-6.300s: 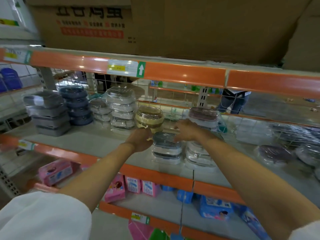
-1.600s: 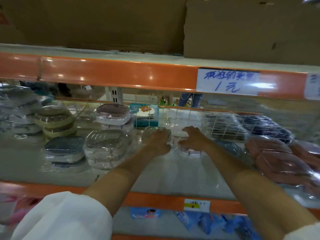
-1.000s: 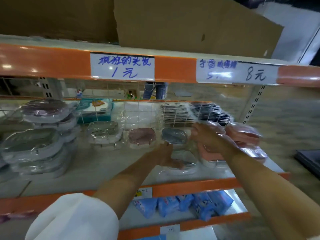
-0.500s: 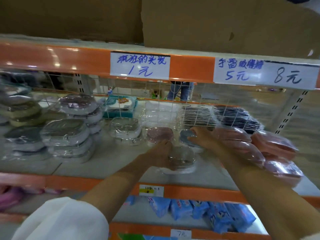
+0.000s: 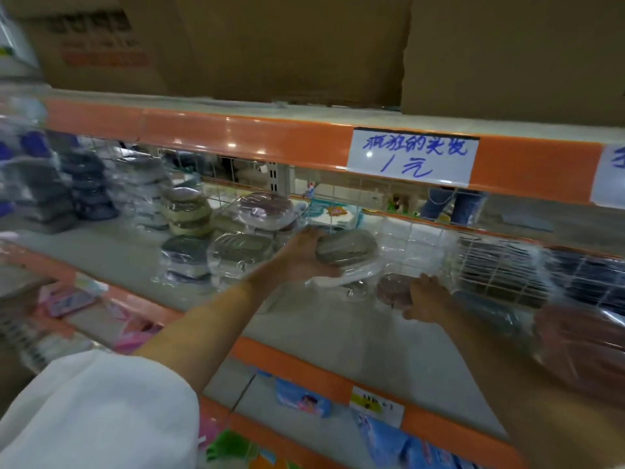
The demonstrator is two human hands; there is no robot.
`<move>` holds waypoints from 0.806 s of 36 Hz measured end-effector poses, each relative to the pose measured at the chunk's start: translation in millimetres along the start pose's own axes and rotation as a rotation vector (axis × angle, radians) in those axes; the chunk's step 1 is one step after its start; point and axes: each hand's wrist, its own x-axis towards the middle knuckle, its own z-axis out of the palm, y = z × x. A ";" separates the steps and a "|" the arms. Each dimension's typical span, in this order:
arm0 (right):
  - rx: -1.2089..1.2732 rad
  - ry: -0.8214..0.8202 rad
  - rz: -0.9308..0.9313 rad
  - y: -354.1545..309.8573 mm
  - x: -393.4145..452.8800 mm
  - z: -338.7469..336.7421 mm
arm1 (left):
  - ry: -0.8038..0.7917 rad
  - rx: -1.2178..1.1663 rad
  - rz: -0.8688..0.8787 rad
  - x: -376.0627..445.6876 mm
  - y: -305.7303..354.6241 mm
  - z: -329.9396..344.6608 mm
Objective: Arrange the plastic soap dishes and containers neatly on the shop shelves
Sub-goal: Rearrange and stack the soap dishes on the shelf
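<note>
My left hand (image 5: 301,257) grips a grey soap dish (image 5: 348,248) wrapped in clear plastic and holds it lifted above the shelf board (image 5: 304,319). Below and to the right, my right hand (image 5: 426,301) rests on a pinkish-brown wrapped soap dish (image 5: 392,288) that lies on the shelf. Stacks of wrapped soap dishes stand to the left: a clear stack (image 5: 238,257), a dark grey stack (image 5: 184,258), a beige stack (image 5: 187,209) and a pink-lidded one (image 5: 265,208).
An orange shelf rail with a handwritten price label (image 5: 412,157) runs overhead, cardboard boxes (image 5: 287,45) above it. Wire mesh (image 5: 406,238) backs the shelf. Dark wrapped packs (image 5: 500,269) and reddish wrapped items (image 5: 581,350) lie right. Blue and pink packets fill the lower shelf.
The view has swung left. My left hand has lifted the grey soap dish off the shelf and carried it up and back. My right hand has dropped onto the pinkish dish.
</note>
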 end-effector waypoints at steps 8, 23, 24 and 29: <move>-0.065 -0.045 0.050 -0.8 7.1 1.6 | 0.059 0.177 0.025 28.2 -9.8 -16.1; 0.019 -0.062 0.118 -0.7 -13.2 6.4 | -0.096 0.146 0.093 63.5 -29.5 -3.1; 0.040 -0.042 0.126 0.0 -14.1 6.8 | -0.106 0.140 0.099 64.0 -31.1 -2.0; 0.150 -0.008 0.189 1.3 -27.9 -3.8 | -0.140 0.186 0.160 67.4 -42.7 5.4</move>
